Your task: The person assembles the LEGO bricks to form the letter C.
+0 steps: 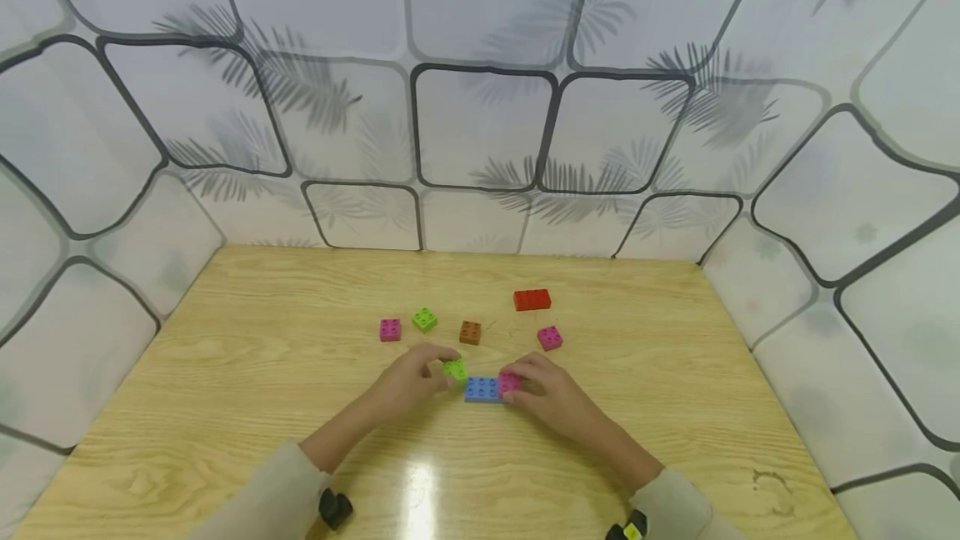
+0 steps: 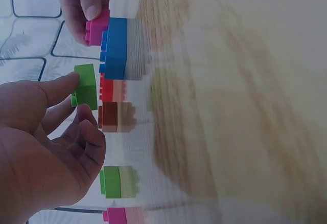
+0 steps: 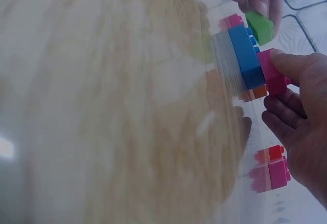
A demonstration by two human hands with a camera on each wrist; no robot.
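A long blue toy brick (image 1: 481, 390) lies flat on the wooden table in front of both hands. My right hand (image 1: 553, 395) pinches a pink square brick (image 3: 273, 72) between thumb and fingers, at the right end of the blue brick's studded top. Just off the blue brick's left end, my left hand (image 1: 411, 380) holds a lime green square brick (image 2: 86, 87) by its sides, tilted and raised above the table. In the left wrist view its thumb and a fingertip grip opposite ends of the green brick.
Beyond the hands lie a pink brick (image 1: 390, 330), a green brick (image 1: 424, 320), a brown brick (image 1: 470, 332), a long red brick (image 1: 532, 300) and another pink brick (image 1: 550, 338). A patterned wall (image 1: 480, 219) borders the table's far edge.
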